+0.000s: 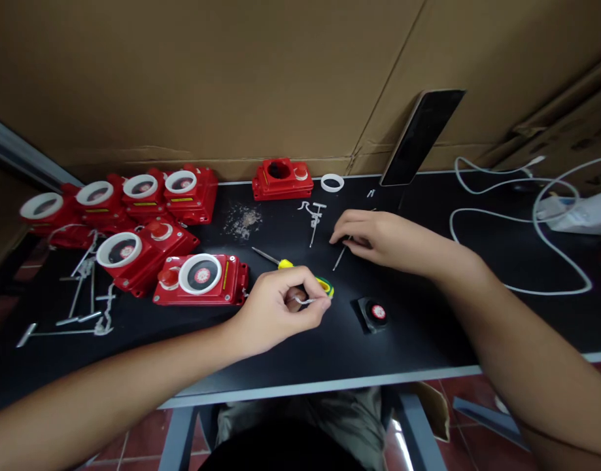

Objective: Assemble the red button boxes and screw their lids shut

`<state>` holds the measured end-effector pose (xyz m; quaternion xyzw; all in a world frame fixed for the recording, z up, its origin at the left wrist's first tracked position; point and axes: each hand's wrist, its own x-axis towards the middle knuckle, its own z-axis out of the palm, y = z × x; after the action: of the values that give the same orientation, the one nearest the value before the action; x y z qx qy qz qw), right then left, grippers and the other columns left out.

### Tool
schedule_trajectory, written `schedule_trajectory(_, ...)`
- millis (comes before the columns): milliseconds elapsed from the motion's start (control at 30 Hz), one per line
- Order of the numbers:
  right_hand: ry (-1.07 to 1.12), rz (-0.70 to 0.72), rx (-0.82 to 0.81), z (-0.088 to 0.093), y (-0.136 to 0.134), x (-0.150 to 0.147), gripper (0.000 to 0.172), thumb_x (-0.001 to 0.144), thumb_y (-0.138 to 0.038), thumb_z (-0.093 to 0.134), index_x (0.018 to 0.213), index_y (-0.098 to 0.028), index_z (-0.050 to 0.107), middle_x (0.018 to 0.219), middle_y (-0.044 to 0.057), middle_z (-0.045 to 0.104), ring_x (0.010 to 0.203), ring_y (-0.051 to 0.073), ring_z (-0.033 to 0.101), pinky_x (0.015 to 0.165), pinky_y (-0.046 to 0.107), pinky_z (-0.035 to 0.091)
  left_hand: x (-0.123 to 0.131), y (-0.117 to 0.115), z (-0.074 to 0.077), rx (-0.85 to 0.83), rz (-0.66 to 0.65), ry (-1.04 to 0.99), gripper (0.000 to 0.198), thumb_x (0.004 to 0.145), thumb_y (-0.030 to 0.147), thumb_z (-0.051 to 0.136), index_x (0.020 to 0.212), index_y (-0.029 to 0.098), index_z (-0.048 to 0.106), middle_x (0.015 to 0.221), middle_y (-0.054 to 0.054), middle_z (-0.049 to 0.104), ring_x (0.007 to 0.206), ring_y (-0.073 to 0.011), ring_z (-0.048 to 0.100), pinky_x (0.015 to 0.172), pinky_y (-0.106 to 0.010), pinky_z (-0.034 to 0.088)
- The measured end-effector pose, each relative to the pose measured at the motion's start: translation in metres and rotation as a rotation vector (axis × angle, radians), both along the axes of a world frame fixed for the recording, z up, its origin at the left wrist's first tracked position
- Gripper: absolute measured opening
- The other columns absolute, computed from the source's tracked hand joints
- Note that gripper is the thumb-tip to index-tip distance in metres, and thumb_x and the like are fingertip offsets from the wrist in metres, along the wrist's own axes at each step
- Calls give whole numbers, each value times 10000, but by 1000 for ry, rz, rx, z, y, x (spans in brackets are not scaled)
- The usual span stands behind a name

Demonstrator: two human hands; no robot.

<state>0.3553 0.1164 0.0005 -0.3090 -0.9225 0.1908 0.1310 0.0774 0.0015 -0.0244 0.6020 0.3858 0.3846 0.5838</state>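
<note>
My left hand (285,304) is closed, its thumb and forefinger pinching a thin white cord (304,301). Behind and partly under it lie a screwdriver with a yellow handle tip (285,263) and a yellow-green ring-shaped item (326,286). My right hand (361,234) reaches down to the black table, its fingers around a thin metal rod (340,257) whose lower end shows below them. Between the hands and the back wall lies a small metal T-shaped hammer (316,221) with white cord. A black square piece with a red-white label (377,312) sits below my right hand.
Several red boxes with white rings (201,275) stand at the left, near metal hammers (59,331). At the back are an open red box (282,180), a white ring (332,182), and a leaning phone (422,134). White cable (540,222) loops at right. Crumbs (244,221) lie centre-left.
</note>
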Motion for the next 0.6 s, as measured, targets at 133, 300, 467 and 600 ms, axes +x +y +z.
schedule_trajectory(133,-31,36,-48,5,-2,3,313,930,-76,652,1108,-215,868,1204,78,820,788,161,743,756,310,578,1,2,1,-28,23,-22,263,882,373,851,830,182,677,742,20,614,608,-84,427,572,-228,322)
schedule_trajectory(300,-36,58,-60,7,-4,1,169,935,-117,719,1006,-206,844,1108,55,796,737,141,679,722,297,536,-2,4,3,-63,36,-83,288,896,351,881,872,190,644,795,22,621,610,-75,434,560,-210,326)
schedule_trajectory(467,-29,79,-45,6,-12,-13,107,941,-97,725,971,-178,788,1021,43,785,740,131,645,700,276,486,-3,5,4,-69,25,-151,428,984,507,919,895,198,636,771,38,585,593,-78,401,536,-225,302)
schedule_trajectory(600,10,101,-54,7,-16,-16,135,935,-75,723,1026,-161,775,973,26,754,710,114,612,672,260,480,-2,5,3,-64,25,-213,493,1007,584,937,885,182,680,764,38,632,549,-53,338,509,-236,259)
